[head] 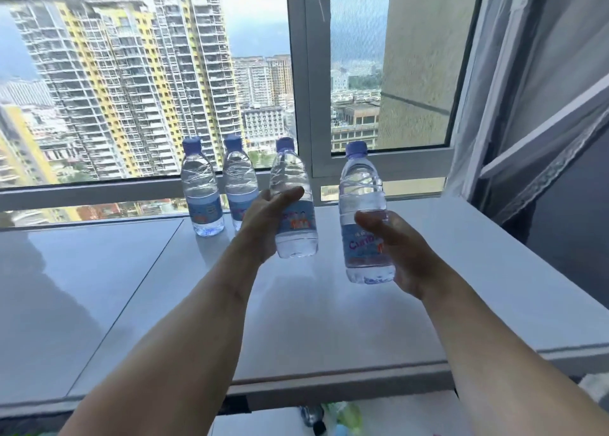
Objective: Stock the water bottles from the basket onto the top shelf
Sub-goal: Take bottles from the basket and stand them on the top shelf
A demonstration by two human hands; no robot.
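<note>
Fingers: both hands are wrapped round bottles; the left hand (263,219) grips one from its left side with the thumb (286,194) lying across the front, and the right hand (400,254) grips another from its right side with the thumb (370,219) over the label.
Window (148,86): fills the back of the view, with tower blocks beyond the glass; its frame runs just behind the shelf.
Top shelf (313,310): pale glossy surface running to the window, with a seam down its left part.
Curtain (514,82): sheer, hanging at the right, well clear of the bottles.
Left-hand bottle (293,185): upright, blue cap up, held just above the shelf; it stands just right of the two standing bottles, overlapping the nearer one.
Right-hand bottle (365,191): upright, blue cap up, held just above the shelf, apart from the other three.
Standing bottles: first standing bottle (200,188) and second standing bottle (239,181) rest side by side near the window, nearly touching.
Below the shelf edge: blurred green and blue shapes (339,416); I cannot tell what they are.
</note>
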